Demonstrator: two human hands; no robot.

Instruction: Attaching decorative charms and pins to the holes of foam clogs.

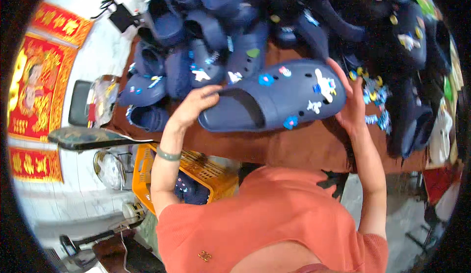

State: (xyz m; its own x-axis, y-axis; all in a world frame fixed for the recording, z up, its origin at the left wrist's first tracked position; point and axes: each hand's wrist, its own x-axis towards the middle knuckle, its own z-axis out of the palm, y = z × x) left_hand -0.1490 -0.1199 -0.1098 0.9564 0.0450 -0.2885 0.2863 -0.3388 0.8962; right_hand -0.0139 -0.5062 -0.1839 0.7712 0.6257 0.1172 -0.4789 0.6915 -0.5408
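Note:
A dark blue clog [289, 98] is held up crosswise over the near edge of the table. White figure charms and blue flower charms sit in the holes of its upper. My left hand [198, 105] grips the heel end, thumb and fingers closed on the rim. Around the toe end, my right hand [352, 101] is pressed against the side, its fingers partly hidden behind the clog. Just right of that hand lies a pile of small blue, white and yellow charms [375, 101].
Many more navy clogs [164, 20] crowd the brown-covered table [294, 148], several with charms. An orange crate [223, 184] below the table's left side holds dark clogs. A stool [93, 138] stands at left. Red posters [37, 86] hang on the white wall.

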